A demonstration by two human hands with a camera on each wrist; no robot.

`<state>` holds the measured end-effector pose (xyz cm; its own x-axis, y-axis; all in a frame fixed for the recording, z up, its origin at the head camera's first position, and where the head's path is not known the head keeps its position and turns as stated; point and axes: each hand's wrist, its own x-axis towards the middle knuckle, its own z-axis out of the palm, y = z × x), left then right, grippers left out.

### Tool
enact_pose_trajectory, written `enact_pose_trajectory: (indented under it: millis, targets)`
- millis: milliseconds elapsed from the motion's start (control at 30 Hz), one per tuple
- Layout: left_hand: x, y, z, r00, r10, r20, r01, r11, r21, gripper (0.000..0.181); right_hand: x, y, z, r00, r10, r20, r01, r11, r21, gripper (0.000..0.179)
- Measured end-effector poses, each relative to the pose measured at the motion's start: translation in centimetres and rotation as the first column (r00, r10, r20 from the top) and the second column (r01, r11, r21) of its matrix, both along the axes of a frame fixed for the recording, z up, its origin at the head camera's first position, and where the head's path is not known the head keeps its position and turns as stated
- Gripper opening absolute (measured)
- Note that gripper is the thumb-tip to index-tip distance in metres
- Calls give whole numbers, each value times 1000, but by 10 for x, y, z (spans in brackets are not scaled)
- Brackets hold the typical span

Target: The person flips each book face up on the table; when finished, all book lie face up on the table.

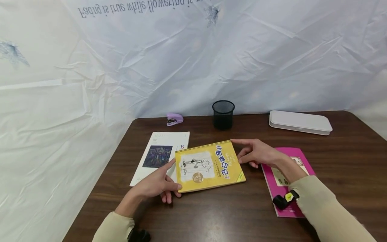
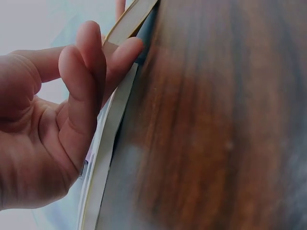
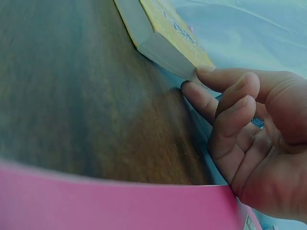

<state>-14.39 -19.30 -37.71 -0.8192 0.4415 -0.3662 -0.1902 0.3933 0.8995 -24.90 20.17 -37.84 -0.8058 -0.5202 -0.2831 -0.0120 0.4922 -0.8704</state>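
Note:
A yellow comic book point(image 1: 232, 171) lies face up between both hands, its back left part overlapping a white book point(image 1: 140, 174). My left hand point(image 1: 158, 183) holds its left end, thumb on the cover near the front corner; in the left wrist view, a fingertip point(image 2: 129, 50) reaches beneath the book. At the other end, my right hand point(image 1: 257, 153) holds the right edge, index finger stretched to the far corner and thumb lower down. The right wrist view shows its fingertips at the corner of the book point(image 3: 168, 55). Below the right forearm lies a pink book point(image 1: 290, 151), partly covered.
Along the back of the brown table point(image 1: 211, 215) stand a purple stapler point(image 1: 175, 118), a black mesh pen holder point(image 1: 223, 116) and a white pencil case point(image 1: 299, 121). A pale printed curtain point(image 1: 193, 74) hangs behind the table's far edge and along its left side.

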Motion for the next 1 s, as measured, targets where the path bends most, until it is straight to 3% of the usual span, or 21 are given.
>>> enact_pose_trajectory:
  millis: [333, 700, 867, 1000]
  targets:
    - [1, 1, 1, 1000, -5, 0, 5, 1000, -19, 105, -2, -6, 3, 999, 37, 8, -37, 999, 27, 81]
    - [5, 3, -1, 1000, 20, -4, -20, 998, -61, 104, 2, -7, -4, 999, 16, 31, -17, 999, 33, 71]
    - [3, 1, 7, 999, 23, -39, -28, 991, -132, 96, 3, -7, 1, 1000, 28, 5, -28, 998, 47, 68]
    - [-4, -3, 21, 994, 33, -108, -59, 968, -243, 79, 5, -5, 15, 999, 19, -47, -15, 997, 71, 64]
